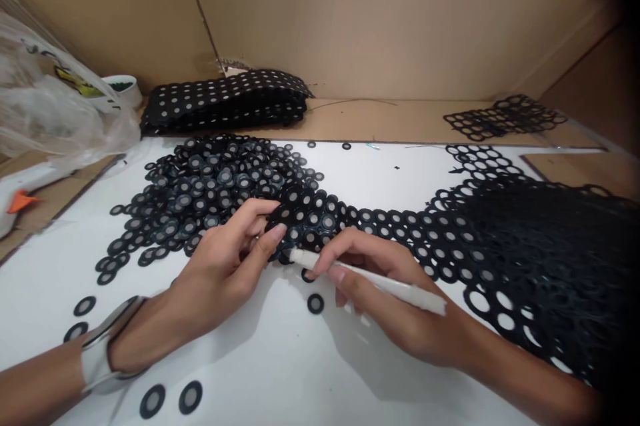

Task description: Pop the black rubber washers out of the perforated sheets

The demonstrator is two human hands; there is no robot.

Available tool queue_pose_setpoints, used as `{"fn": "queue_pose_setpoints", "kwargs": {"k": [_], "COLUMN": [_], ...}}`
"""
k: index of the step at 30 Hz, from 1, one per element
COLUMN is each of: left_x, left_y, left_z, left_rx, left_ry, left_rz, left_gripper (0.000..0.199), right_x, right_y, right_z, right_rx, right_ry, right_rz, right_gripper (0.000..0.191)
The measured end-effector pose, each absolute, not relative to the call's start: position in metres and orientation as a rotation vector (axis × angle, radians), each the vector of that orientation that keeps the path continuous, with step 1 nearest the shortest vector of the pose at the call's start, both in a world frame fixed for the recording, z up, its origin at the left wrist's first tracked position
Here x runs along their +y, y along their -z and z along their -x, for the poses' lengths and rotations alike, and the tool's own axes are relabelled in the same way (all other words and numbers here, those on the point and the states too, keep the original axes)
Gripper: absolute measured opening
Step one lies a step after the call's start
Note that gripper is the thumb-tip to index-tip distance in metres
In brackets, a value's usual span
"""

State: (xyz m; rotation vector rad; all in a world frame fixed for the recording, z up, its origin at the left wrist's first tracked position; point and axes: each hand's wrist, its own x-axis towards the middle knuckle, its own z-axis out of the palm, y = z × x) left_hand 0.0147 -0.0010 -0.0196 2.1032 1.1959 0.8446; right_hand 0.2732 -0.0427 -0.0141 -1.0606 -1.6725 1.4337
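My left hand (pixel 235 246), with a watch on its wrist, pinches the near left end of a black strip (pixel 395 226) made of joined rings with grey centres. In my right hand (pixel 370 273) is a white pen-like stick (pixel 400 289), held slanting, its left tip touching or close to the strip's edge beside my left fingertips. The strip runs right to a dark heap of ringed mesh (pixel 545 266), where some rings have open holes. Behind my left hand lies a big pile of loose black discs with grey centres (pixel 200 186).
A folded dotted black sheet (pixel 225 99) lies at the back, beside a white cup (pixel 123 89) and a clear plastic bag (pixel 65 106). A glue gun (pixel 25 193) is at far left. An empty ring mesh (pixel 505 117) lies back right. Loose discs (pixel 191 397) dot the white surface.
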Motion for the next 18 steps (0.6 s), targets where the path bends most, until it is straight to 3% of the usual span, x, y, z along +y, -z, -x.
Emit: {"fn": "queue_pose_setpoints", "kwargs": {"k": [6, 13, 18], "left_x": [-0.005, -0.013, -0.009], "left_y": [0.018, 0.019, 0.017], "left_z": [-0.016, -0.020, -0.019], "left_rx": [1.205, 1.148, 1.273], "left_ry": [-0.875, -0.890, -0.867], "left_rz": [-2.196, -2.513, -2.359], "left_gripper": [0.017, 0.033, 0.023], "right_x": [-0.043, -0.043, -0.039], "right_y": [0.012, 0.007, 0.011], "right_z": [-0.272, -0.264, -0.270], "right_rx": [-1.729, -1.823, -1.508], "right_ry": [-1.373, -1.304, -1.483], "right_rz": [1.044, 0.976, 1.000], "right_gripper": [0.018, 0.018, 0.018]}}
